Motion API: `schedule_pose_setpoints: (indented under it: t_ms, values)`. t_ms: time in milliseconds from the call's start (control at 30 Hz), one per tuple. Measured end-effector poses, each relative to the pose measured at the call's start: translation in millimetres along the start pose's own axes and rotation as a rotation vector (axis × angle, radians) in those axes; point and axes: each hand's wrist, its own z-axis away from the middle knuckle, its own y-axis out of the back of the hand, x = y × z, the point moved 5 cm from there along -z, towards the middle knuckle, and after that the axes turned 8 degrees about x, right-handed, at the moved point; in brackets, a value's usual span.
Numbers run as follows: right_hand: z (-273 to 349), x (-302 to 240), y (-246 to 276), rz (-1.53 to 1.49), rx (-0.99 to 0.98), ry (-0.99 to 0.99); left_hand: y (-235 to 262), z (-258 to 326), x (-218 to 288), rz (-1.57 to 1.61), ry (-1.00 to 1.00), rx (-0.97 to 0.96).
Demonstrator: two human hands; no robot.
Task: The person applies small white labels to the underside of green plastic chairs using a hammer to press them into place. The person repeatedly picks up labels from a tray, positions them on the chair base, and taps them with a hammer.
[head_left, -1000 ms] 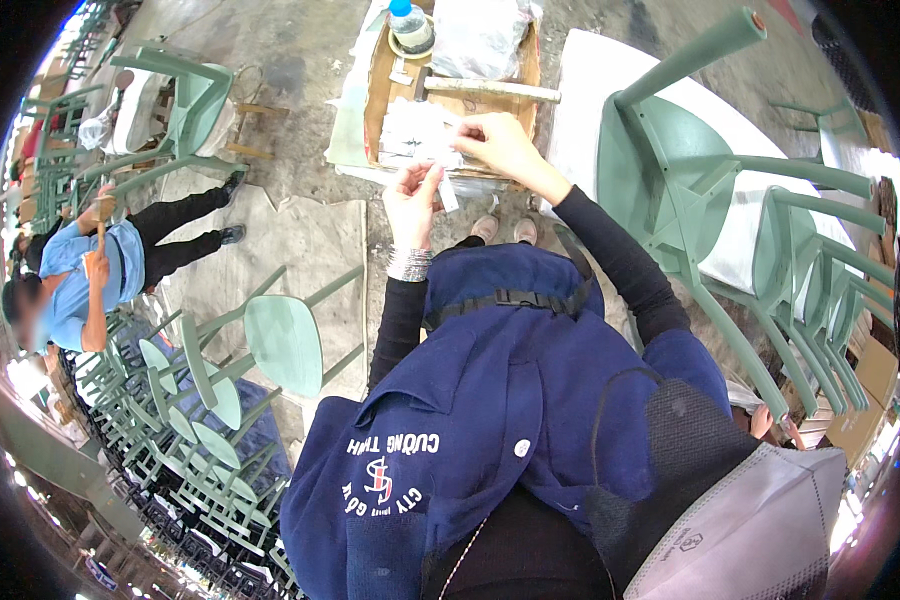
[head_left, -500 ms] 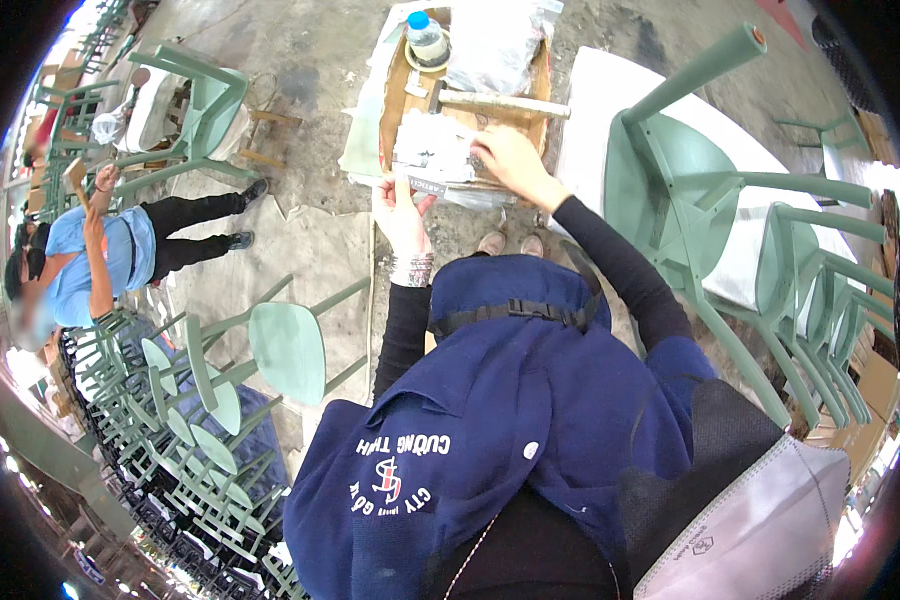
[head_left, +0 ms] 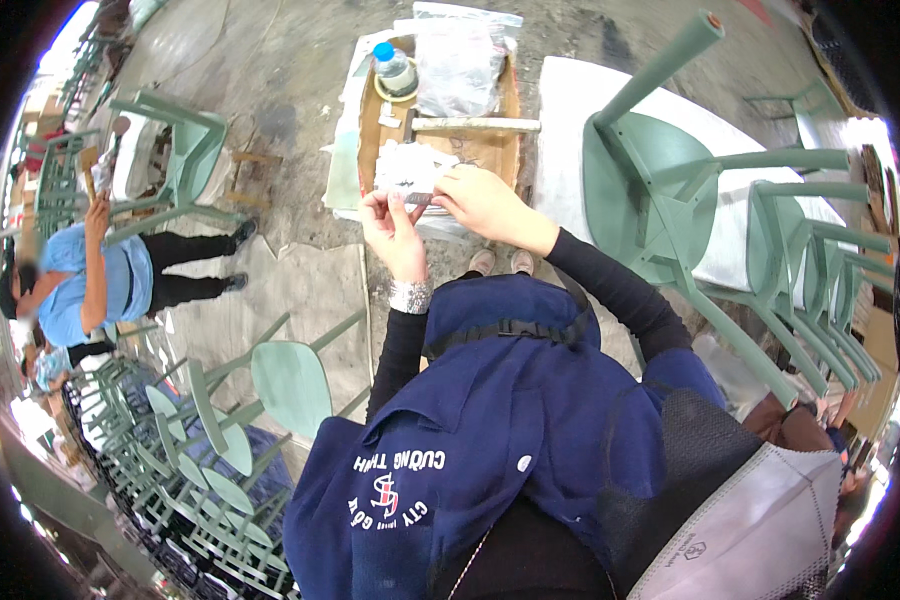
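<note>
My left hand (head_left: 394, 236) and my right hand (head_left: 488, 204) meet over the near edge of a shallow cardboard tray (head_left: 370, 128). Between their fingertips is a small dark grey label (head_left: 419, 198), pinched at its left end by my left thumb and fingers and at its right by my right fingers. Just beyond lies a heap of small white pieces (head_left: 402, 162), too fine to tell apart. Farther in the tray rest a hammer (head_left: 478, 125) with a pale handle, a blue-capped bottle (head_left: 394, 72) in a round dish, and a clear plastic bag (head_left: 458, 70).
On my right an upturned green chair (head_left: 638, 190) rests on a white padded surface (head_left: 562, 110), with more green chairs behind it. Many green chairs (head_left: 292, 385) stand at lower left. A co-worker (head_left: 95, 265) in a blue shirt holds a mallet (head_left: 89, 170) at the left.
My right hand has come back from the white pieces to the label in my left hand. The label now sits between both hands. The co-worker's raised mallet has shifted.
</note>
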Motion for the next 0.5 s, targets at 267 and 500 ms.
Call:
schedule_pose_setpoints:
  t_ms: [267, 500]
  values:
    - [-5, 33, -14, -0.002, -0.105, -0.285, 34, -21, -37, -0.161, 0.075, 0.081]
    - [-33, 58, -27, 0.119, 0.122, -0.230, 54, -45, -62, -0.070, 0.287, -0.033]
